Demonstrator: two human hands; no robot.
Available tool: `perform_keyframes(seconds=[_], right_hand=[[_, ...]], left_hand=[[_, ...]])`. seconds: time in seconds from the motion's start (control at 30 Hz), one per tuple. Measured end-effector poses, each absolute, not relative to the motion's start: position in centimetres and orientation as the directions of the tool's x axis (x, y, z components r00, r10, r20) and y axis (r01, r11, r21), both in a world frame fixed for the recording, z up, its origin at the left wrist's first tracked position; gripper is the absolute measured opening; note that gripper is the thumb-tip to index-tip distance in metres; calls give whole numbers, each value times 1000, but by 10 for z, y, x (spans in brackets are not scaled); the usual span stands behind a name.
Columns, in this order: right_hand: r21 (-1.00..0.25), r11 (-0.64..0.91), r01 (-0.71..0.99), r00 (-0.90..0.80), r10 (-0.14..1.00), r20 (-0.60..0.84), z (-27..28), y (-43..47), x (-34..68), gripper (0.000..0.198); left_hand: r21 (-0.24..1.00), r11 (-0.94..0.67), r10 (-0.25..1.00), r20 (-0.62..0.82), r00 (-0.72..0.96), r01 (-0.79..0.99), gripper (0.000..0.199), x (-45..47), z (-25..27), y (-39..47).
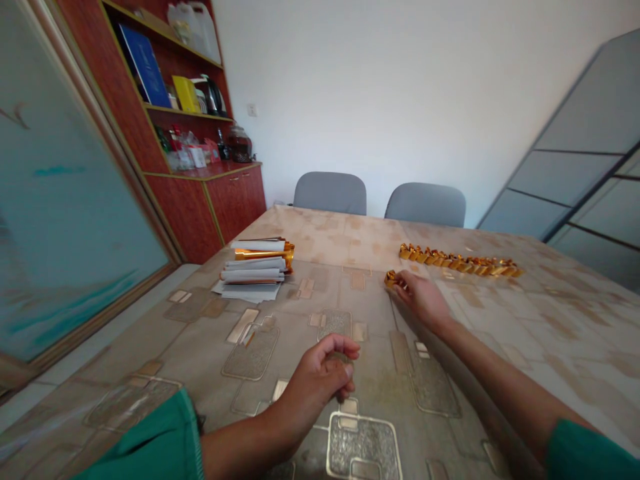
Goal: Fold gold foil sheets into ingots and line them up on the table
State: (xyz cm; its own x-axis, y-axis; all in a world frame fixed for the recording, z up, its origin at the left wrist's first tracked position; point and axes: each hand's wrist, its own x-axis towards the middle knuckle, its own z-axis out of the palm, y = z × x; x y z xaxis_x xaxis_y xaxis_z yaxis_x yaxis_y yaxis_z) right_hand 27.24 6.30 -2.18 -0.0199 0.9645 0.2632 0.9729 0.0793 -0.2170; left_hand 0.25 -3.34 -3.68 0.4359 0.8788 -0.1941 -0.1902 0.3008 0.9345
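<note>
My right hand [423, 297] reaches over the table with its fingertips closed on a small folded gold foil paper piece [390, 279]. Just behind it, a long row of similar folded gold pieces [460, 261] runs off to the right. Nearer to me, my left hand [327, 370] hovers over the tablecloth, loosely curled, with a gap between thumb and index finger and nothing seen in it. On the left lies a pile of paper sheets [255, 272], white-grey on one side and shiny gold on the other, some of them curled.
A patterned beige tablecloth [345, 240] covers the table. Two grey chairs [330, 192] stand at its far side, before a white wall. To the left are a red-brown cabinet [235, 200] with shelves of household items and a framed glass panel [65, 200].
</note>
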Motion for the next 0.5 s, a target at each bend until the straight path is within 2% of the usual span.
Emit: perform_keyframes(seconds=[0.13,0.33,0.5], right_hand=[[-63,4,998,12,969,245,-20,105,277,31],[127,-54,990,15,956,293,-22,153,287,31],[213,-101,972,28,947,320,-25,179,298,33]], left_hand=[[938,302,867,-196,458,-170,33,2,-40,-32],[930,328,850,-216,480,-164,33,5,-49,-29],[923,350,850,-240,469,-162,33,8,-53,-27]])
